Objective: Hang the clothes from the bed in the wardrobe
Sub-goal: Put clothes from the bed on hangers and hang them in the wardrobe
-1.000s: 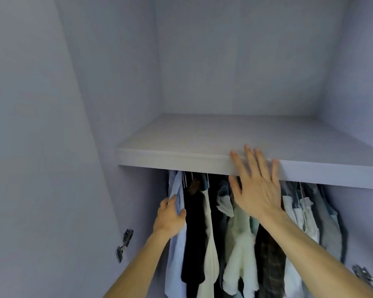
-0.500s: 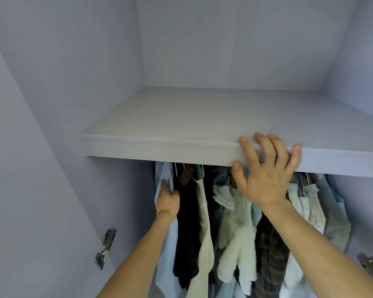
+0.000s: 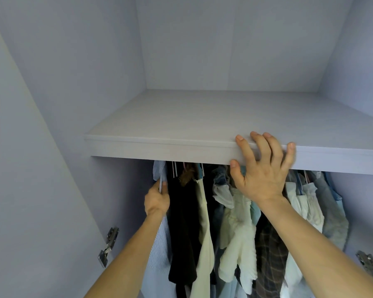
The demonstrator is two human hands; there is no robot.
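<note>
Presently: left hand [image 3: 157, 201], fingers clamped on striped shirt [image 3: 159, 172], leftmost garment below shelf [image 3: 159, 147]. Right hand [image 3: 261, 177], fingers apart, braced on shelf edge. Risk: hook, hidden above the fingers, misses its rail; shirt drops.

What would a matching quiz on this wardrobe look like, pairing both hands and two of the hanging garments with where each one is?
Column one:
1 left hand
2 right hand
3 black garment
4 checked garment

Column two:
A fingers resting on the shelf front edge
B hangs just right of the striped shirt
C grips the striped shirt
D partly behind the right forearm

Pairs: 1-C, 2-A, 3-B, 4-D.
</note>
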